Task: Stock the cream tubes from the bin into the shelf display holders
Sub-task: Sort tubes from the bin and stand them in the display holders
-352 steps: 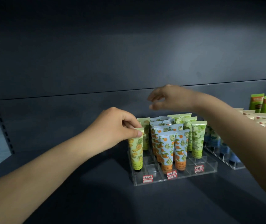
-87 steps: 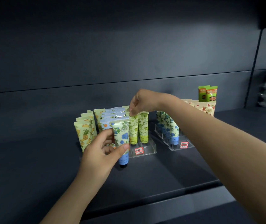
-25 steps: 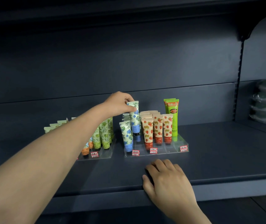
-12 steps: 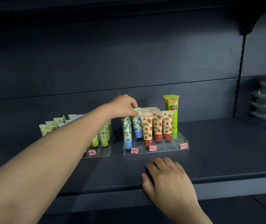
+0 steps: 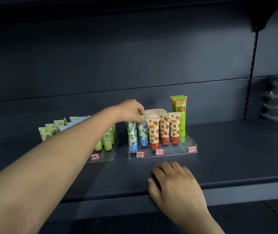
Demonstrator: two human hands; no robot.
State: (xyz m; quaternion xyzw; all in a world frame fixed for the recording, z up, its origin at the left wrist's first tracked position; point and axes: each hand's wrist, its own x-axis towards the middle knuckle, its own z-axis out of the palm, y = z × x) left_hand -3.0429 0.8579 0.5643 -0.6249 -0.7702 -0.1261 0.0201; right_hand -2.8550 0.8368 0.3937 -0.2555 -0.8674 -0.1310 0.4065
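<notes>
Left grip [image 5: 133, 110] pinches the blue tube [image 5: 143, 132] by its top to seat it in the holder [image 5: 177, 152], right grip [image 5: 173, 183] lies flat and loose on the shelf [image 5: 236, 157] front edge, probably bracing.

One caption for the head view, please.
Left hand pinches blue-flowered cream tube in clear acrylic holder; right hand rests on dark shelf.

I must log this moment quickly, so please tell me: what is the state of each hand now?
Left hand: closed, pinching the top of the second blue-flower tube.
Right hand: open, resting on the shelf edge, holding nothing.
</notes>
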